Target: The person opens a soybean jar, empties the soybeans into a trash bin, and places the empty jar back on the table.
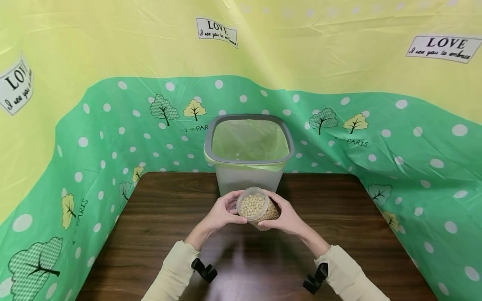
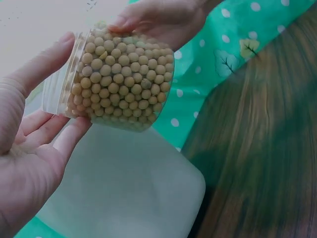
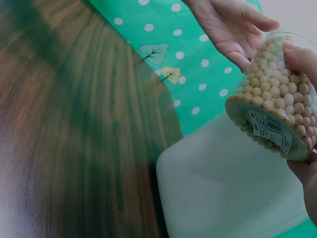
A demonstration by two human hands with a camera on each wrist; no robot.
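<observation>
We see tan beans [image 1: 252, 205] in a clear jar [image 2: 121, 82], a grey rim [image 1: 250, 161] on a whitish bin [image 1: 248, 177] – a yellow and white-dotted green curtain [image 1: 109, 90] – dark brown wood-grain tabletop [image 1: 150, 217]

Glossy clear-plastic jar [image 2: 121, 82], matt plastic bin [image 1: 247, 177], glossy wood-grained table [image 1: 169, 234].

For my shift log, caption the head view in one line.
Right hand grips a tilted jar of beans, left hand round its top, in front of a lined bin.

The dark wood-grain table [image 1: 158, 228] bears a lined bin [image 1: 246, 177].
</observation>
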